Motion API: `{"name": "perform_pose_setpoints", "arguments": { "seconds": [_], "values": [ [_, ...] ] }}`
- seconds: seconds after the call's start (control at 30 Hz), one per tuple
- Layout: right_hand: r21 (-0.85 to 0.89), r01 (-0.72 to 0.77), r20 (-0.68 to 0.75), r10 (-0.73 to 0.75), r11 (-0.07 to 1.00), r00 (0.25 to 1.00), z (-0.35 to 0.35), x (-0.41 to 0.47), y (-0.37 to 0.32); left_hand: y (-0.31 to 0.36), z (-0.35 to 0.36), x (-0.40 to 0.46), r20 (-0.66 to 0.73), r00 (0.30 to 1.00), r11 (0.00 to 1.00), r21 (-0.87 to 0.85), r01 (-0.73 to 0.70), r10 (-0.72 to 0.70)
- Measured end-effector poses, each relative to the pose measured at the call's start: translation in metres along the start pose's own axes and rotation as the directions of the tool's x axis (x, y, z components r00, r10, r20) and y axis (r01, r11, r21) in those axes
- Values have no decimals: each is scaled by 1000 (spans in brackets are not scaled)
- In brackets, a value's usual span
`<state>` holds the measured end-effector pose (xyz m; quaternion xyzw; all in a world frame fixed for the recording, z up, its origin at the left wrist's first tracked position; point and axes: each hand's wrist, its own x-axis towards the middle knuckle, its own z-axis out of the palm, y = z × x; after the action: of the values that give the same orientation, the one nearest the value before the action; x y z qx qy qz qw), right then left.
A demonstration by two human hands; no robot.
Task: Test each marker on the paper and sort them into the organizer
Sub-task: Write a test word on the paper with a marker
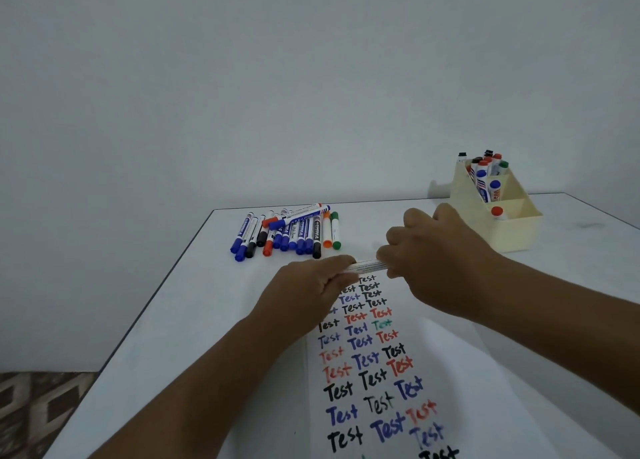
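Both my hands hold one white-barrelled marker (pixel 367 266) level above the top of the paper (pixel 374 372). My left hand (pixel 311 289) grips its left end and my right hand (pixel 433 250) grips its right end. The fingers hide both ends, so its colour and cap cannot be told. The paper bears rows of the word "Test" in black, blue, red and green. A pile of markers (pixel 287 231) lies on the table beyond my left hand. The cream organizer (pixel 512 230) stands at the back right with several markers upright in its compartments.
The white table (pixel 180 320) has its left edge running diagonally, with patterned floor (pixel 38 410) below it. A plain wall stands behind the table. The organizer's front compartment holds one red-capped marker (pixel 497 212).
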<state>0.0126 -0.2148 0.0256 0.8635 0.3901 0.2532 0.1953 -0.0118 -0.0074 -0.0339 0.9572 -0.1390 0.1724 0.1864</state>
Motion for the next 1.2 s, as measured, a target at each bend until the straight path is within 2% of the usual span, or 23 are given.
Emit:
{"name": "perform_pose_setpoints", "arguments": {
  "seconds": [0.07, 0.17, 0.23, 0.3, 0.33, 0.43, 0.5, 0.57, 0.6, 0.63, 0.73, 0.93, 1.1, 1.2],
  "values": [
    [-2, -1, -3, 1, 1000, 1000, -1, 0, 0, -3, 0, 0, -6, 1000, 998, -59, 19, -19],
    [43, -30, -66, 32, 999, 997, 4, 2, 5, -9, 3, -5, -8, 999, 969, -240, 50, -53],
    [178, -97, -123, 120, 979, 985, 6, 4, 12, -12, 4, -7, -17, 991, 929, -350, 119, -133],
    [327, -191, -68, 224, 926, 972, 6, 6, 17, -15, 4, -6, -39, 981, 899, -409, 156, -188],
    [438, -248, -20, 284, 864, 958, 5, 6, 18, -16, 3, -4, -45, 979, 895, -415, 163, -199],
    [787, -320, 56, 454, 528, 889, -1, 6, 18, -14, 2, 1, 1, 972, 884, -417, 212, -233],
    [940, -269, 138, 486, 211, 863, -6, 7, 13, -13, 3, 2, 23, 969, 882, -408, 234, -247],
    [978, -171, 206, 452, -117, 868, -12, 9, 6, -12, 2, 1, -1, 972, 900, -379, 216, -234],
    [970, -130, 211, 443, -206, 871, -14, 10, 2, -12, 1, 1, -15, 972, 903, -374, 210, -233],
    [964, -99, 203, 443, -246, 873, -16, 10, -1, -13, 1, 1, -26, 971, 904, -373, 211, -238],
    [965, -42, 161, 460, -258, 873, -17, 11, -10, -13, -1, 2, -39, 961, 894, -380, 239, -273],
    [983, -26, 115, 490, -184, 864, -14, 11, -17, -10, -5, 0, -71, 967, 898, -391, 200, -246],
    [999, -40, 44, 450, -18, 892, -12, 11, -18, -8, -5, -1, -67, 970, 873, -454, 178, -232],
    [1000, -20, 10, 434, 18, 901, -14, 13, -15, -6, -5, -3, -68, 973, 878, -448, 168, -221]
  ]
}}
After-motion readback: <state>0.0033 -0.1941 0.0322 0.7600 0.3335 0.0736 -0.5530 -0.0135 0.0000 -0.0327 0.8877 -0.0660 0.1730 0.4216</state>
